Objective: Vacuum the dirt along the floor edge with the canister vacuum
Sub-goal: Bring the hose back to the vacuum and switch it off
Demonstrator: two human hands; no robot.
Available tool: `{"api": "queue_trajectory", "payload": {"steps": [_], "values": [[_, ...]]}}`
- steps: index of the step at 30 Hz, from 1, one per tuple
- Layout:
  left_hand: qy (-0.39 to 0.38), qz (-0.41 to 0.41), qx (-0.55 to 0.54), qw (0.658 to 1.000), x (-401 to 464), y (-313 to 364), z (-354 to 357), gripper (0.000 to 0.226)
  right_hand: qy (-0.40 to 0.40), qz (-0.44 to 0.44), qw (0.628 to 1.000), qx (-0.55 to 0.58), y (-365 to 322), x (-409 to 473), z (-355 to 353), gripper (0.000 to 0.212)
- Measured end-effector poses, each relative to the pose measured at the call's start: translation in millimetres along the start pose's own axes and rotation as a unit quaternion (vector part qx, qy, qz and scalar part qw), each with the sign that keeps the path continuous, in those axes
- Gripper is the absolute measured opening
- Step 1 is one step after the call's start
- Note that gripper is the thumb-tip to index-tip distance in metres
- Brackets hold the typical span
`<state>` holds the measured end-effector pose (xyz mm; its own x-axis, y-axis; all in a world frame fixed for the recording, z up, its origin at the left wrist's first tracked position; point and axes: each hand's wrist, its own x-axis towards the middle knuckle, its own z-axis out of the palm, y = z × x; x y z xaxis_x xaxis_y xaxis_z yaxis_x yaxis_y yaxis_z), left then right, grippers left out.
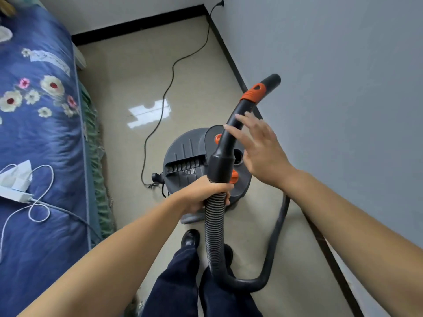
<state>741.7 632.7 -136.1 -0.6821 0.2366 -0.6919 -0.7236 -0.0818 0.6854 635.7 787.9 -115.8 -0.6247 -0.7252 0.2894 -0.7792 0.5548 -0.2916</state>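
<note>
A grey canister vacuum (185, 154) with orange knobs stands on the beige floor in front of my feet. My left hand (206, 195) grips the ribbed black hose (214, 225) just below its rigid curved handle tube (231, 133), which rises to an orange collar (254, 92) and a bare black end. My right hand (256, 147) hovers beside the handle tube with fingers spread, fingertips near it, holding nothing. The hose loops down past my legs and back toward the canister along the right wall.
A black baseboard (231, 62) runs along the grey wall on the right and the far wall. The black power cord (167, 88) snakes across the floor to a wall plug at the far corner. A bed with a blue floral cover (41, 133) and a white charger cable fills the left side.
</note>
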Motion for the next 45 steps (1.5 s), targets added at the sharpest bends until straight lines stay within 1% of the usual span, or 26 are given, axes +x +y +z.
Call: {"api": "queue_trajectory", "payload": {"steps": [1, 3, 4, 5, 7, 9, 12, 14, 16, 18, 20, 21, 23, 26, 29, 32, 33, 35, 37, 40, 41, 43, 45], "values": [[-0.028, -0.002, 0.014, 0.999, -7.2, 5.6, -2.8, 0.014, -0.050, -0.048, 0.995, -0.065, -5.2, 13.8, -11.1, 0.073], [-0.076, -0.010, 0.039, 0.996, -21.5, 14.5, -11.9, 0.015, -0.187, -0.076, 0.966, -0.160, -19.8, 37.5, -27.6, 0.073], [-0.086, -0.014, 0.051, 0.995, -28.9, 17.2, -18.6, 0.017, -0.229, -0.081, 0.951, -0.190, -27.5, 46.7, -32.7, 0.067], [-0.086, -0.017, 0.066, 0.994, -36.9, 18.6, -26.7, 0.022, -0.246, -0.090, 0.945, -0.198, -34.7, 54.9, -35.9, 0.058], [-0.069, -0.009, 0.089, 0.994, -54.1, 17.3, -46.4, 0.025, -0.244, -0.090, 0.949, -0.176, -49.0, 66.8, -38.3, 0.042], [-0.031, 0.019, 0.091, 0.995, -72.1, 14.2, -67.6, 0.018, -0.236, -0.080, 0.954, -0.165, -63.9, 76.2, -35.8, 0.042], [0.073, 0.074, 0.095, 0.990, -103.7, 9.1, -104.1, 0.013, -0.209, -0.054, 0.966, -0.141, -93.1, 92.8, -28.5, 0.043], [0.125, 0.102, 0.117, 0.980, -125.3, 3.4, -136.0, 0.019, -0.192, -0.035, 0.974, -0.115, -115.7, 109.9, -24.8, 0.043], [0.171, 0.109, 0.143, 0.969, -146.5, -4.1, -171.0, 0.026, -0.182, -0.007, 0.979, -0.096, -137.5, 132.2, -20.2, 0.043], [0.249, 0.118, 0.180, 0.944, -163.6, -15.5, -207.0, 0.030, -0.175, 0.023, 0.980, -0.087, -159.0, 154.9, -15.1, 0.043], [0.350, 0.133, 0.223, 0.900, -176.4, -26.2, -237.5, 0.035, -0.162, 0.056, 0.983, -0.072, -175.8, 174.0, -9.8, 0.043], [0.385, 0.142, 0.231, 0.882, -181.5, -29.7, -251.1, 0.035, -0.151, 0.073, 0.984, -0.064, -183.3, 182.0, -7.8, 0.042], [0.415, 0.155, 0.245, 0.863, -185.2, -31.7, -276.8, 0.033, -0.127, 0.107, 0.985, -0.048, -192.8, 193.5, -4.8, 0.041], [0.417, 0.181, 0.307, 0.836, -176.0, -6.6, -306.9, 0.031, -0.100, 0.178, 0.979, -0.031, -190.3, 198.4, -5.1, 0.043], [0.394, 0.225, 0.383, 0.805, -155.6, 41.1, -321.5, 0.032, -0.098, 0.258, 0.961, 0.009, -168.1, 189.8, -13.2, 0.042], [0.361, 0.261, 0.460, 0.768, -128.0, 81.2, -318.3, 0.030, -0.119, 0.309, 0.943, 0.043, -140.0, 172.8, -25.6, 0.044], [0.351, 0.262, 0.479, 0.761, -118.9, 90.4, -312.8, 0.031, -0.121, 0.322, 0.937, 0.055, -130.5, 166.2, -28.5, 0.044], [0.339, 0.250, 0.504, 0.754, -103.3, 102.4, -298.4, 0.033, -0.116, 0.342, 0.929, 0.073, -110.9, 154.3, -31.9, 0.035], [0.327, 0.232, 0.530, 0.747, -91.8, 109.5, -280.0, 0.036, -0.113, 0.355, 0.925, 0.071, -91.7, 145.6, -36.5, 0.026], [0.291, 0.227, 0.564, 0.739, -80.3, 117.0, -250.4, 0.032, -0.114, 0.365, 0.924, 0.023, -60.6, 140.5, -43.0, 0.022], [0.284, 0.229, 0.563, 0.741, -77.0, 119.4, -242.5, 0.031, -0.119, 0.360, 0.925, -0.002, -50.3, 141.8, -45.3, 0.023], [0.276, 0.231, 0.558, 0.748, -71.1, 123.8, -230.4, 0.030, -0.156, 0.332, 0.930, -0.027, -33.6, 148.9, -50.5, 0.037], [0.267, 0.229, 0.580, 0.735, -65.6, 128.9, -223.3, 0.032, -0.213, 0.296, 0.931, -0.006, -24.3, 158.7, -53.1, 0.048]]}}
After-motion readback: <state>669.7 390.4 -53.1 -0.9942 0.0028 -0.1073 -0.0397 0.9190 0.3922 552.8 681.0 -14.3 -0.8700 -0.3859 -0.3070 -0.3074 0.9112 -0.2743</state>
